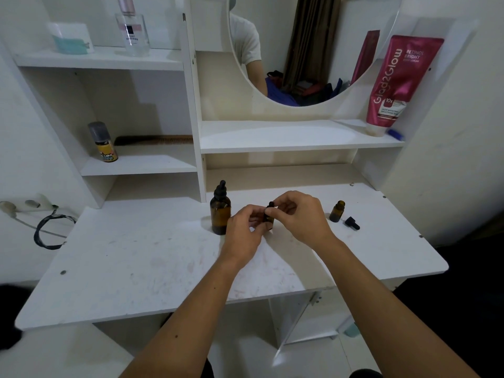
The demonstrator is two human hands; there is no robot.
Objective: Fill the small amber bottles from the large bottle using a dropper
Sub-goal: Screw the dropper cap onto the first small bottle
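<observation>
The large amber bottle [220, 214] with a black dropper cap stands upright on the white desk [136, 268]. Just right of it my left hand [242, 233] grips a small amber bottle [268, 218], mostly hidden by my fingers. My right hand [300, 216] pinches the black dropper cap [270, 206] on top of that small bottle. Farther right a second small amber bottle [337, 211] stands open, and its black dropper cap [352, 222] lies on the desk beside it.
Shelves rise behind the desk with a small spray can [103, 141], a comb [154, 139], a clear perfume bottle [132, 31] and a red tube [401, 80]. A round mirror [300, 50] hangs behind. A black cable [46, 227] hangs at the left.
</observation>
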